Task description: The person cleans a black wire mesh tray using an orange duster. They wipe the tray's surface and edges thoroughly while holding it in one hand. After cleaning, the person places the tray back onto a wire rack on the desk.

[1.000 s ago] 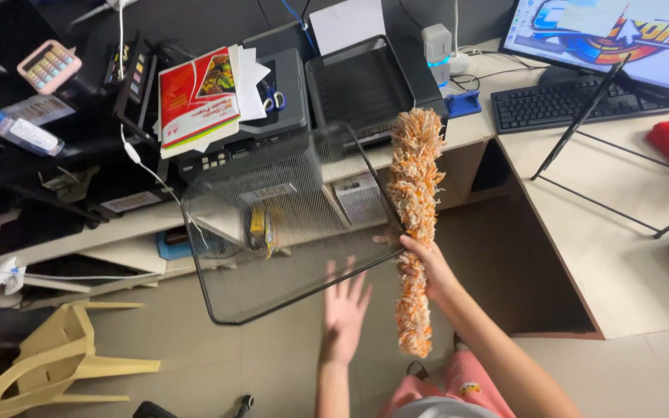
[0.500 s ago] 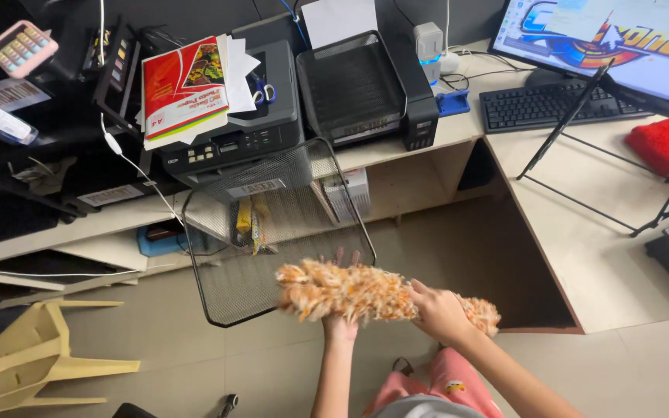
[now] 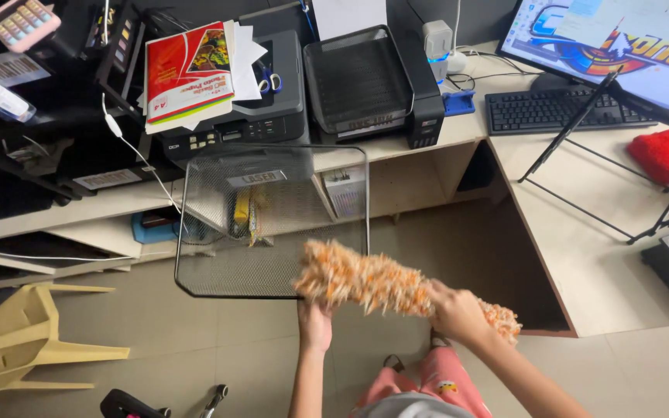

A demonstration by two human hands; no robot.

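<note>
Below my head camera, over the tiled floor [image 3: 195, 340], I see my two hands working a fluffy orange-and-white duster [image 3: 385, 286] against a black wire-mesh tray [image 3: 272, 224]. My right hand [image 3: 458, 313] is closed around the duster partway along its length, fingers wrapped tight, with a short tuft of the duster sticking out past the hand toward the right. The duster lies nearly level, tilted slightly up to the left, and its far end overlaps the lower right corner of the mesh tray. My left hand [image 3: 317, 325] is raised beneath that same corner, just under the duster's left end; its fingers are hidden behind the fluff, so I cannot tell whether they grip the tray's rim or only press against it. The tray is held up off the floor, tipped so I look through its mesh bottom at the shelving behind.

Beyond it, a long table [image 3: 458, 128] carries a dark printer [image 3: 249, 116] with a red-and-white paper packet [image 3: 189, 73] on top, and a second black printer [image 3: 373, 85] with an open tray beside it. Farther right on the table sit a black keyboard [image 3: 563, 112] and a lit monitor [image 3: 621, 39]. A red cushion-like thing [image 3: 667, 155] lies near the right edge, and a tan plastic chair [image 3: 32, 340] lies tipped over on the floor at the left.
</note>
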